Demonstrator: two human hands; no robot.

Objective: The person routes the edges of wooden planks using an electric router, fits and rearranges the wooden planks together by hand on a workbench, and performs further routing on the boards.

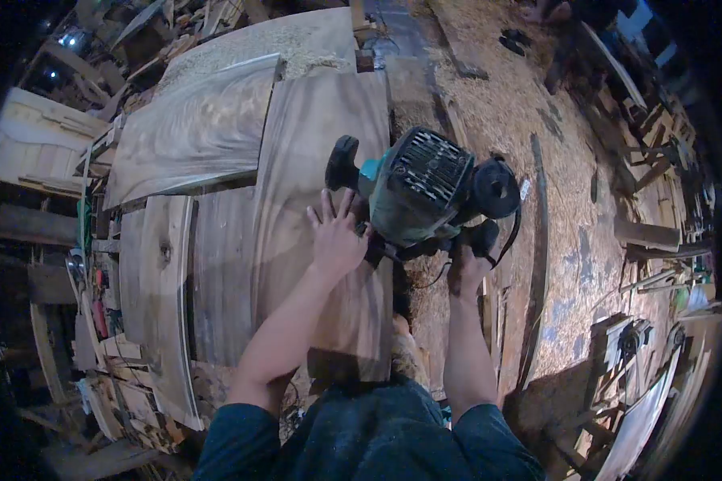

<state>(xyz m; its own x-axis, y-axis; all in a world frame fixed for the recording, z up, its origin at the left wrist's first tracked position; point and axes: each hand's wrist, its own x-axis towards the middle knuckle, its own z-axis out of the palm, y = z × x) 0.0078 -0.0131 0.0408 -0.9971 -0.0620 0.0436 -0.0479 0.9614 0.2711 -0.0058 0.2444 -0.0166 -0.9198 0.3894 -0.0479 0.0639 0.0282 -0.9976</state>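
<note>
Teal and black, the power tool (417, 192) sits over the right edge of a long wooden board (317, 136), its vented housing facing up. The right hand (465, 272) is closed around a black grip (480, 236) on its near side, probably to bear the weight and steer. The left hand (338, 240), well apart from it, lies with fingers spread beside the tool's base, below the front knob (343, 160); that looks like steadying, though I cannot tell how far the palm presses on wood or tool. Next to the board lie a broad swirl-grained panel (192, 132) and a narrower knotted plank (166, 256), all roughly level. Pale shavings (497, 104) cover the ground on the right, and stacked offcuts (654, 232) crowd the far side of a dim, cluttered workshop.
</note>
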